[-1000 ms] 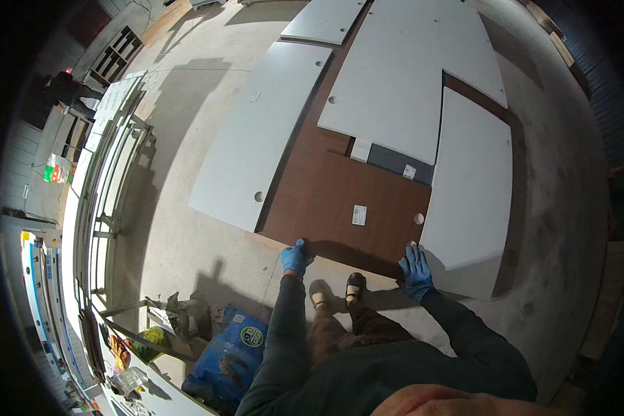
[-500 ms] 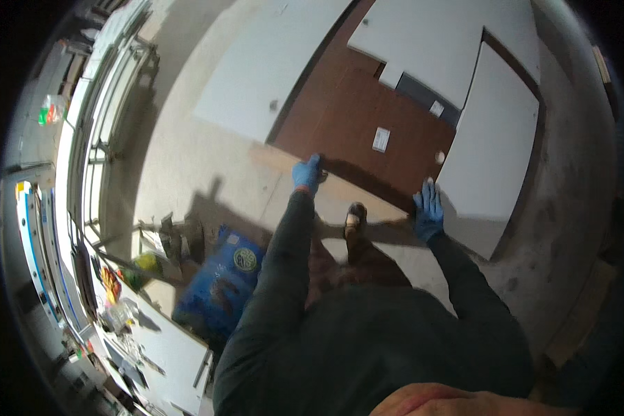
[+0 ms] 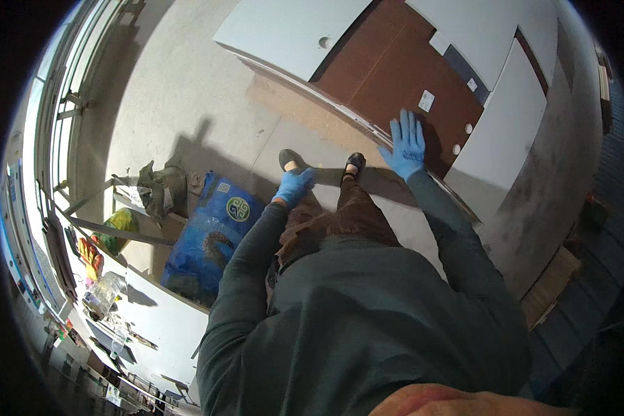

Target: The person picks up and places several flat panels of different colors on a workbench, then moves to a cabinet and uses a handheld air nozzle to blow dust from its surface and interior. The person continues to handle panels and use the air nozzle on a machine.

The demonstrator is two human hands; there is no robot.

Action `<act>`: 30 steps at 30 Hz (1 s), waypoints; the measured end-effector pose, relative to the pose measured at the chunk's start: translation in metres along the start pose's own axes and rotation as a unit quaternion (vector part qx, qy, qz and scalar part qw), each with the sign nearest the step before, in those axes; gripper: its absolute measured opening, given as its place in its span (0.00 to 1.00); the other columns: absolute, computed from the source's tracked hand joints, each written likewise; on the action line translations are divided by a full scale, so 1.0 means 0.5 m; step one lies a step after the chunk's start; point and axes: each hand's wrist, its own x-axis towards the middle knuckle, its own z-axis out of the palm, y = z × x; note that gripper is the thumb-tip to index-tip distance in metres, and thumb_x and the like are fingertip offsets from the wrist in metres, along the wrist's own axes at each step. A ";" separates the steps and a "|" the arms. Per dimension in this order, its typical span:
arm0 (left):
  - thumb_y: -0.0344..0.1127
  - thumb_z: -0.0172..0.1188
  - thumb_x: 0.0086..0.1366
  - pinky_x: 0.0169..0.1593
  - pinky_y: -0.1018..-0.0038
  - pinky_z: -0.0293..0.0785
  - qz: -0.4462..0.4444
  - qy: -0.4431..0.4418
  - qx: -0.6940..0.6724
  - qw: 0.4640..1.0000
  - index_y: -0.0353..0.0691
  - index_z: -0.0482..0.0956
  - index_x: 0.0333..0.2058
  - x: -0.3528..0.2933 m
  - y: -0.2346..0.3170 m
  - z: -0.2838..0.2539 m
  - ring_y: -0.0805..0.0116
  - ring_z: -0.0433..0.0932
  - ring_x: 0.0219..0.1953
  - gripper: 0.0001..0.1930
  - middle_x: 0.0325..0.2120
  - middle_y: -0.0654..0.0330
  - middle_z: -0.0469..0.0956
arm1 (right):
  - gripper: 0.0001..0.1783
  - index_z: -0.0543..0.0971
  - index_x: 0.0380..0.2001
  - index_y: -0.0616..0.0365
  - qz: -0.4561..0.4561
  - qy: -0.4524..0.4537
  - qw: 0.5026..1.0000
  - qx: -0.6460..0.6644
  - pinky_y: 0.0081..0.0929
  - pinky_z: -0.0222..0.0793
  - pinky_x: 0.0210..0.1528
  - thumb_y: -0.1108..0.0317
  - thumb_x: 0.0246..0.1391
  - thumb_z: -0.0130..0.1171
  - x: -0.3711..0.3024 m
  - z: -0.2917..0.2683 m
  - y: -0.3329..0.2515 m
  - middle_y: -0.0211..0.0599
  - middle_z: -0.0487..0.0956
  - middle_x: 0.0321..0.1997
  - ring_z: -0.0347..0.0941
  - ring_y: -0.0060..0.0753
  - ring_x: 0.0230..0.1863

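Both my hands wear blue gloves. My right hand [image 3: 407, 147] lies flat with spread fingers at the near edge of a brown panel [image 3: 378, 66], which bears a small white label [image 3: 426, 101]. My left hand [image 3: 295, 188] is away from the panels, in front of my left leg, its fingers curled and nothing visible in them. A pale grey panel [image 3: 291, 35] sits on the left of the brown surface, and another [image 3: 504, 125] on its right. A dark grey strip [image 3: 459, 66] shows near the right panel. The stack's layered near edge faces me.
A blue printed sack [image 3: 218, 225] lies on the floor to my left, beside a dark crumpled bag [image 3: 163, 191]. A white-topped bench [image 3: 163, 315] carries clear plastic and loose items. Metal racking [image 3: 69, 104] runs along the far left. Cardboard [image 3: 551, 284] lies at the right.
My left hand has let go of the brown panel's near edge and drawn back toward my leg. My right hand has shifted left along that edge. The view has moved too.
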 end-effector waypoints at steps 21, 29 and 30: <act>0.37 0.59 0.70 0.26 0.71 0.67 -0.061 0.194 -0.238 0.950 0.41 0.77 0.33 -0.127 -0.022 -0.400 0.71 0.71 0.23 0.08 0.23 0.64 0.74 | 0.54 0.55 0.74 0.64 0.028 -0.103 0.994 -0.017 0.60 0.33 0.79 0.41 0.57 0.63 0.177 -0.026 -0.162 0.64 0.43 0.81 0.34 0.67 0.81; 0.42 0.63 0.68 0.33 0.66 0.78 0.005 0.288 -0.349 0.892 0.30 0.80 0.42 -0.151 -0.008 -0.527 0.66 0.80 0.31 0.17 0.32 0.57 0.82 | 0.43 0.62 0.68 0.65 -0.090 -0.054 0.993 0.048 0.59 0.41 0.78 0.51 0.57 0.63 0.354 -0.105 -0.280 0.62 0.50 0.79 0.43 0.63 0.80; 0.42 0.63 0.68 0.33 0.66 0.77 -0.003 0.310 -0.351 0.884 0.31 0.80 0.41 -0.154 -0.012 -0.545 0.67 0.79 0.30 0.16 0.31 0.57 0.81 | 0.42 0.63 0.67 0.66 -0.140 -0.028 0.987 0.072 0.59 0.42 0.78 0.52 0.56 0.63 0.406 -0.106 -0.316 0.62 0.51 0.79 0.44 0.63 0.80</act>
